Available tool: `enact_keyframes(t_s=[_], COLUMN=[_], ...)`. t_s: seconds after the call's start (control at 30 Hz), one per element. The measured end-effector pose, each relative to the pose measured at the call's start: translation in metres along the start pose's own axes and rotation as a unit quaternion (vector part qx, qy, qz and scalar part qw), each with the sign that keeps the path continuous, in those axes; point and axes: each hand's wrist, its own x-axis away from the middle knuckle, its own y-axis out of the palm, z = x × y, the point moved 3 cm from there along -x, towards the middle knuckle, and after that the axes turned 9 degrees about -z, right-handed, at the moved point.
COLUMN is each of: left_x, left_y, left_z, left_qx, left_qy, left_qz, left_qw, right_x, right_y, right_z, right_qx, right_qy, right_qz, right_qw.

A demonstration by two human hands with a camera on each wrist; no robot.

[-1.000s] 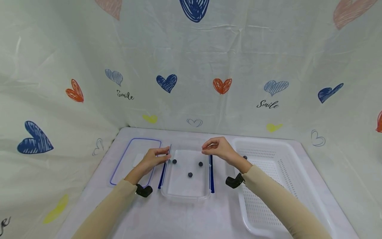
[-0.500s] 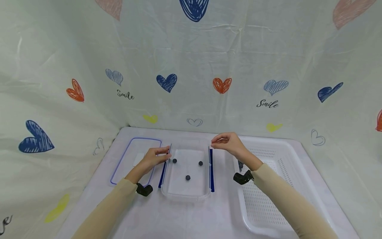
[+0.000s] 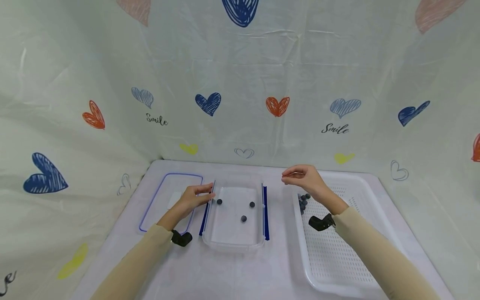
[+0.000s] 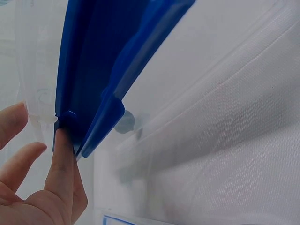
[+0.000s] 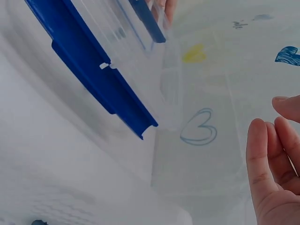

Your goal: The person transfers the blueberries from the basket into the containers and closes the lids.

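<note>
My left hand [image 3: 192, 198] touches the left side of a clear plastic box [image 3: 233, 242], its fingertips at the blue side latch [image 4: 93, 70]; the thumb stands apart from the fingers. Inside the box lie three small dark round balls, like blueberries: one ball [image 3: 219, 201] by the left wall, one ball [image 3: 252, 204] at the right, and one ball [image 3: 243, 218] nearer the front. Over the left rim of a white perforated basket [image 3: 305, 266] hovers my right hand [image 3: 309, 180], fingers loosely bent and nothing between them. Several dark balls [image 3: 303, 203] sit beneath it in the basket.
A clear lid [image 3: 169, 183] with a blue edge lies flat left of the box. Another blue latch [image 3: 266, 214] hangs down along the box's right side. Behind the white table [image 3: 240, 275] hangs a curtain [image 3: 247, 71] printed with hearts.
My right hand has moved right, away from the box to above the basket, uncovering the balls there. The front ball has rolled about a little. My left hand has stayed in place.
</note>
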Motion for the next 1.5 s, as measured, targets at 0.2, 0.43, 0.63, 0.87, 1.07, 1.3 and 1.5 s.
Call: enact_keyframes(t_s=[0.2,0.43,0.63,0.87,1.07,1.3,1.5], left_x=[0.002,0.001,0.001,-0.001,-0.001,0.000,0.001], left_y=[0.000,0.001,0.000,-0.001,-0.001,0.000,0.000], left_z=[0.000,0.000,0.000,-0.002,-0.002,-0.001,-0.001], left_qx=[0.000,-0.001,-0.001,-0.007,-0.007,-0.004,-0.003], left_qy=[-0.004,-0.007,-0.010,-0.006,-0.009,-0.007,-0.009], left_qz=[0.004,0.005,0.006,0.012,0.015,0.013,0.011], left_qw=[1.0000,1.0000,0.9999,0.9999,0.9998,0.9999,0.9999], right_x=[0.010,0.022,0.031,0.041,0.049,0.056,0.059], right_y=[-0.011,-0.020,-0.024,-0.025,-0.024,-0.022,-0.021], right_z=[0.010,0.023,0.037,0.058,0.076,0.087,0.092], right_qx=[-0.006,-0.017,-0.002,0.001,0.023,0.048,0.040], right_qy=[0.002,0.003,0.012,0.017,0.022,0.031,0.029], right_qz=[0.008,0.017,0.019,0.018,0.026,0.030,0.034], right_qw=[1.000,1.000,1.000,1.000,0.999,0.998,0.998])
